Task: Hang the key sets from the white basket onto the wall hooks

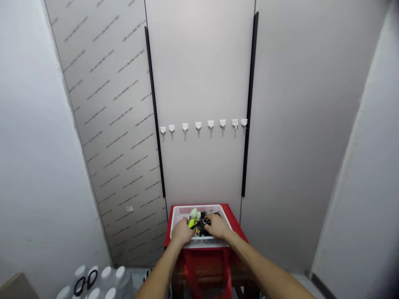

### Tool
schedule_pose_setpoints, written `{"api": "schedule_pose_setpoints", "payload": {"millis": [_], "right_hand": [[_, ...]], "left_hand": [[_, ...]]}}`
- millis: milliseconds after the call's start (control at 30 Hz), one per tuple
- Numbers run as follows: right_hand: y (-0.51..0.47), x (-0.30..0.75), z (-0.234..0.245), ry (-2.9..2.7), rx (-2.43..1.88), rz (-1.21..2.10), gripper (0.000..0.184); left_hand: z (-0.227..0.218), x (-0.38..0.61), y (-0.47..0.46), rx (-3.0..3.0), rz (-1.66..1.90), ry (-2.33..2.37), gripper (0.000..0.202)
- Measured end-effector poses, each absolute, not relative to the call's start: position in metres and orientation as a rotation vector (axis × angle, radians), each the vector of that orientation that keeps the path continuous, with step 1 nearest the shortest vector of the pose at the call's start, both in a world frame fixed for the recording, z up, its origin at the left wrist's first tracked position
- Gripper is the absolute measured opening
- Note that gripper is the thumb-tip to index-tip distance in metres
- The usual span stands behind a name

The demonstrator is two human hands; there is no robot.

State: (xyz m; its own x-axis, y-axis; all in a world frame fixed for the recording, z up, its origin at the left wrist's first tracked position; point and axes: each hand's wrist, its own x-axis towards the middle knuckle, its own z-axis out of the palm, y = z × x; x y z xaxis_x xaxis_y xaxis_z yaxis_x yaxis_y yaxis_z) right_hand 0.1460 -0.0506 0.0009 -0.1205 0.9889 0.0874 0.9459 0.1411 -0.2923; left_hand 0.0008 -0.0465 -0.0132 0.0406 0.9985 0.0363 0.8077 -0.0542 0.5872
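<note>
A white plastic basket [229,222] with slotted sides holds a heap of small things. Inside it, my left hand [183,230] is at the left of the heap, its fingers closed against a bright yellow-green item with black markings [192,224]. My right hand [216,225] reaches in from the right, fingers curled onto black items [202,227] whose kind I cannot make out. A pale green knobbly thing [195,214] lies on top, behind and between my hands. Some fingertips are hidden among the contents.
The basket rests on a red cloth bag [232,216] whose straps hang over a dark wooden stool [205,272]. Several white hooks [198,125] line the panel ahead, between two long black handles [155,108]. White-capped clear bottles [106,274] stand lower left.
</note>
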Motion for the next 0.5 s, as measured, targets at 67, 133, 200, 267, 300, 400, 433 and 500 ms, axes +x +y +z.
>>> {"api": "schedule_pose_setpoints", "payload": {"millis": [67,133,200,267,300,400,433,500], "right_hand": [[-0.051,0.139,0.005,-2.114,-1.918,0.216,0.036],[-0.051,0.129,0.008,-2.089,-1.88,0.176,0.037],[-0.052,0.118,0.009,-2.138,-1.767,0.2,0.039],[-0.054,0.111,0.006,-2.197,-1.661,0.247,0.041],[-0.055,0.109,0.004,-2.2,-1.635,0.254,0.041],[-0.055,0.112,-0.003,-2.117,-1.602,0.236,0.039],[-0.055,0.115,-0.005,-2.08,-1.596,0.256,0.037],[-0.053,0.119,-0.008,-1.993,-1.599,0.324,0.034]], "left_hand": [[-0.013,-0.001,-0.041,1.78,0.696,1.661,0.035],[-0.013,-0.002,-0.036,1.587,0.801,1.455,0.033],[-0.013,-0.002,-0.033,1.426,0.885,1.308,0.022],[-0.012,-0.003,-0.032,1.35,0.925,1.257,0.015],[-0.012,-0.004,-0.032,1.337,0.926,1.252,0.014],[-0.01,-0.008,-0.035,1.281,0.921,1.241,0.021],[-0.01,-0.009,-0.036,1.241,0.932,1.234,0.023],[-0.008,-0.012,-0.039,1.14,0.978,1.202,0.028]]}}
